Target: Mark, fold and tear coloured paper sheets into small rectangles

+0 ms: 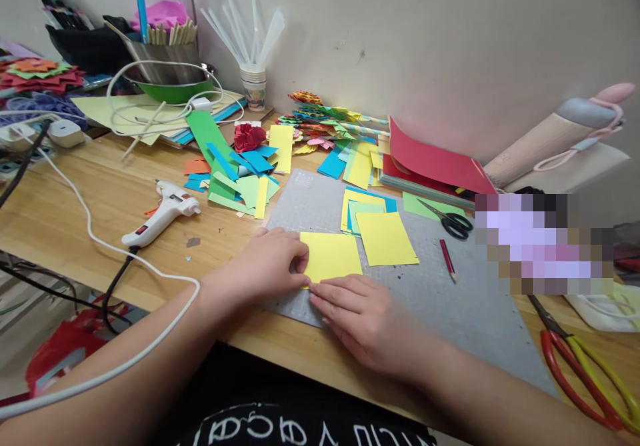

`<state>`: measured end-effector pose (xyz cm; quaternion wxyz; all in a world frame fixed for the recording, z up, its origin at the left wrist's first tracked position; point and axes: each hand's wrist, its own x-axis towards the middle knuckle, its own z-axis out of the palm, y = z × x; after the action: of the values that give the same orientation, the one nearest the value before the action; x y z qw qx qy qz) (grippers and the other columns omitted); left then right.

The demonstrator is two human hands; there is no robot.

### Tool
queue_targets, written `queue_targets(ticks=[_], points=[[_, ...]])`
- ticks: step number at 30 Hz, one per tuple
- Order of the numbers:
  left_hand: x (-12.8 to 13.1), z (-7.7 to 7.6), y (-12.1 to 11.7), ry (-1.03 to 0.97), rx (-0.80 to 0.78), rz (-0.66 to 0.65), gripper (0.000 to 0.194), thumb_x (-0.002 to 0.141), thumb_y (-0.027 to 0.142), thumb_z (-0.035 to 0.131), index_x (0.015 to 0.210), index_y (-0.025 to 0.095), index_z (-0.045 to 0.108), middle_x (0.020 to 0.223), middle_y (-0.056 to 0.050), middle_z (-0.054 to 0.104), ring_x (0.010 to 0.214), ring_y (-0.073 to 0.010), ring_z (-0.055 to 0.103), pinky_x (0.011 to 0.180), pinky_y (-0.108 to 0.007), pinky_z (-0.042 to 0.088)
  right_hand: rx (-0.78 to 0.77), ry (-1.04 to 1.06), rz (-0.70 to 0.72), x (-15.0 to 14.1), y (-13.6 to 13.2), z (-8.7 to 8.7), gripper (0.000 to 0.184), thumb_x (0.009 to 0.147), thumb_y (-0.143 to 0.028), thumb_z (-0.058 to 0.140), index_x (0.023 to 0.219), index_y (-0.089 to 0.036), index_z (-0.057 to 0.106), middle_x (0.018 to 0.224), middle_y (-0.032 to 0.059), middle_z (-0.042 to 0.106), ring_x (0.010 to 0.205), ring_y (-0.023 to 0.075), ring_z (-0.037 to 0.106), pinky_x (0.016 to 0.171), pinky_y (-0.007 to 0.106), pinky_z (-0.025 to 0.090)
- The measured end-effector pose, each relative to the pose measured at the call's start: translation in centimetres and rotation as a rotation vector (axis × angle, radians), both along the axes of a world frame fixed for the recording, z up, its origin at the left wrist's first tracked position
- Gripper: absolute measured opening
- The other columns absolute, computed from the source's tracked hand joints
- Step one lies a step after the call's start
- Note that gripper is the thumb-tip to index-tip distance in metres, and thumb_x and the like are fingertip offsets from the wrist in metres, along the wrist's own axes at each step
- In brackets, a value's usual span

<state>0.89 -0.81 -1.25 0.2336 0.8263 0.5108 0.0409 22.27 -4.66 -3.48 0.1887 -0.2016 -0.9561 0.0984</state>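
Observation:
A yellow sheet of paper (333, 253) lies on the grey cutting mat under both my hands. My left hand (273, 263) is closed at its left edge, thumb and forefinger pinching near the lower left corner. Along the lower edge rests my right hand (363, 319), its fingers stretched out flat with the tips near my left thumb. A second yellow sheet (387, 239) is just to the right. Behind it are stacked blue, yellow and green sheets (367, 207). A dark red pencil (447, 259) and black-handled scissors (453, 223) lie farther right.
The cutting mat (450, 326) covers the table's middle. A white glue gun (163, 216) lies left, its cord near my forearm. Green and blue paper scraps (240, 173) are piled behind. Large red-and-yellow-handled scissors (575, 359) sit at right. A paper cup (254, 89) holds clear sticks.

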Motion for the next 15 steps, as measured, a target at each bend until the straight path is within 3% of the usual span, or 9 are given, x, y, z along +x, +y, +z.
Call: queue_targets(ticks=[7, 15], points=[[-1.1, -0.1, 1.4, -0.066, -0.084, -0.061, 0.005, 0.072, 0.026, 0.060, 0.075, 0.022, 0.061, 0.071, 0.004, 0.061, 0.070, -0.0140, 0.052, 0.070, -0.030, 0.030, -0.070, -0.172, 0.047, 0.3, 0.5, 0.5, 0.040, 0.094, -0.017, 0.041, 0.132, -0.018, 0.053, 0.137, 0.0029, 0.055, 0.111, 0.0214, 0.056, 0.088, 0.040, 0.048], [-1.5, -0.4, 1.5, -0.115, -0.071, -0.103, 0.007, 0.076, 0.026, 0.058, 0.078, 0.021, 0.062, 0.074, 0.003, 0.061, 0.073, -0.0144, 0.052, 0.071, -0.029, 0.033, -0.067, -0.231, 0.051, 0.1, 0.5, 0.6, 0.043, 0.092, -0.014, 0.042, 0.134, -0.020, 0.050, 0.141, 0.0024, 0.051, 0.128, 0.0196, 0.047, 0.106, 0.044, 0.040]])
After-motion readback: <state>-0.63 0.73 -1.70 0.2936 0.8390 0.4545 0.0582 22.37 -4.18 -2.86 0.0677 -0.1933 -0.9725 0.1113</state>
